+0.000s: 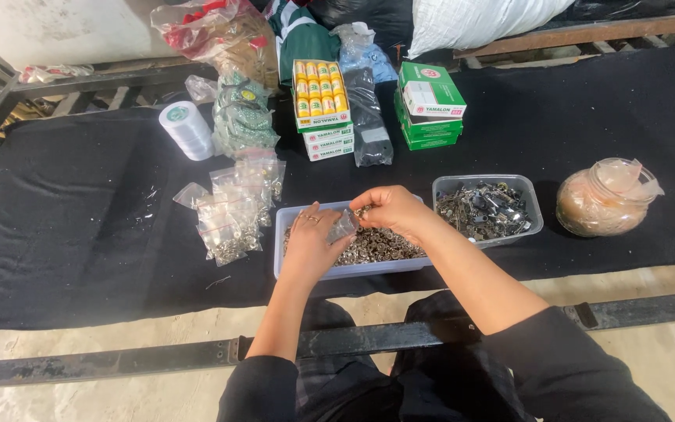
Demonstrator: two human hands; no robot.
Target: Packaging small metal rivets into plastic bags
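Note:
My left hand [311,244] holds a small clear plastic bag [344,227] over a shallow clear tray [281,248] full of small round metal pieces. My right hand [394,211] is pinched shut on a few of those metal pieces just above the bag's mouth. Both hands hover over the middle of the tray, close together. A ring shows on a left finger.
A second clear tray [531,195] of metal clips sits right of the first. Several filled small bags [232,211] lie to the left. A white thread cone [187,129], thread boxes [322,109], green boxes [430,105] and a bagged jar [605,197] stand on the black cloth [80,219].

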